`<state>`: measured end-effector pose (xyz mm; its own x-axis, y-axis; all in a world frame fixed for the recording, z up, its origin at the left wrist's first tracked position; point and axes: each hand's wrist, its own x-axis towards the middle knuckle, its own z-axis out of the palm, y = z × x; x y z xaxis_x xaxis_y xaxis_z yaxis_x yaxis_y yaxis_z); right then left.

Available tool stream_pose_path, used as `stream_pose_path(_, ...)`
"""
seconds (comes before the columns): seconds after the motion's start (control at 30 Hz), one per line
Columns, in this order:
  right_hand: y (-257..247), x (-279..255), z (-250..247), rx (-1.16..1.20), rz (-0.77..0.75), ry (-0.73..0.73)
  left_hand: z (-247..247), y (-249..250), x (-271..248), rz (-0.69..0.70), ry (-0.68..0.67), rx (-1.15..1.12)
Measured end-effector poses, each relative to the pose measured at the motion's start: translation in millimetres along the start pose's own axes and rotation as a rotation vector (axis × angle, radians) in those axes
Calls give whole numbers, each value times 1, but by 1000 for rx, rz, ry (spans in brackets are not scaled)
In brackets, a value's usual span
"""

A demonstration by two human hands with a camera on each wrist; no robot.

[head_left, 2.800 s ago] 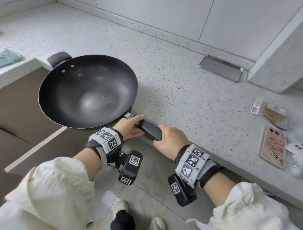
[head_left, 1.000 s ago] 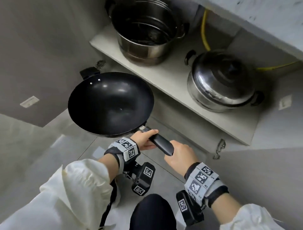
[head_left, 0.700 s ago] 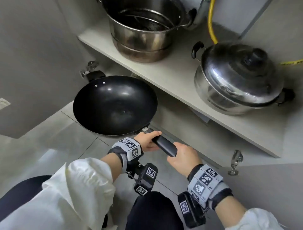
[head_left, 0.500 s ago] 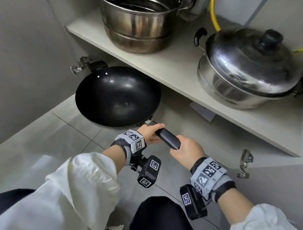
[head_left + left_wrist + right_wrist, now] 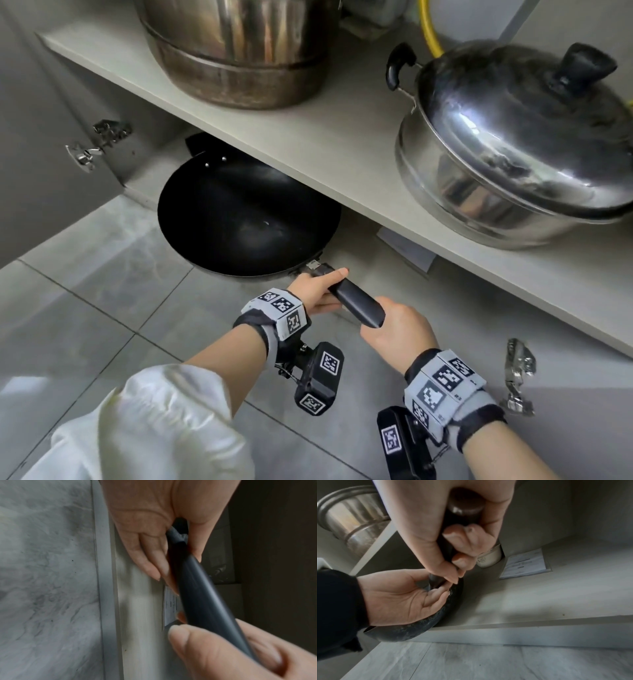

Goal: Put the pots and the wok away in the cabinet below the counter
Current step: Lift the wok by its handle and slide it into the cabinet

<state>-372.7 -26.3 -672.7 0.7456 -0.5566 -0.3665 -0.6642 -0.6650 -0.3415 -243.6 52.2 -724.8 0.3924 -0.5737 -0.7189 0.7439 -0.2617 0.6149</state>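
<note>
The black wok (image 5: 246,219) is level in the cabinet's lower compartment, its far half hidden under the shelf (image 5: 342,147). My left hand (image 5: 317,291) grips the wok's black handle (image 5: 356,303) near the bowl, thumb on top and fingers underneath. My right hand (image 5: 397,329) is curled round the handle's end. In the right wrist view the wok's underside (image 5: 419,626) is at the cabinet floor's front edge; I cannot tell whether it touches. A tall steel pot (image 5: 236,51) and a lidded steel pot (image 5: 513,144) stand on the shelf.
Both cabinet doors stand open, with hinges at left (image 5: 99,144) and right (image 5: 519,377). A paper sheet (image 5: 525,563) and a small white container (image 5: 489,557) lie on the cabinet floor right of the wok. A yellow hose (image 5: 430,31) runs behind the pots. Grey floor tiles (image 5: 102,274) lie below.
Both hands have carried the wok from the counter down to the open cabinet. In the last second it slid forward, partly under the shelf.
</note>
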Motion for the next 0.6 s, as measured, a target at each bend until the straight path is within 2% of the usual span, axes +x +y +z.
stream_pose_path(0.33, 28, 35, 16, 11, 106, 111, 16, -1, 33, 65, 51, 39)
stream_pose_path(0.43, 34, 43, 12, 13, 125, 106, 3, -1, 28, 95, 10, 125)
stream_pose_path(0.6, 39, 60, -1, -40, 122, 104, -37, 1, 17, 80, 73, 183)
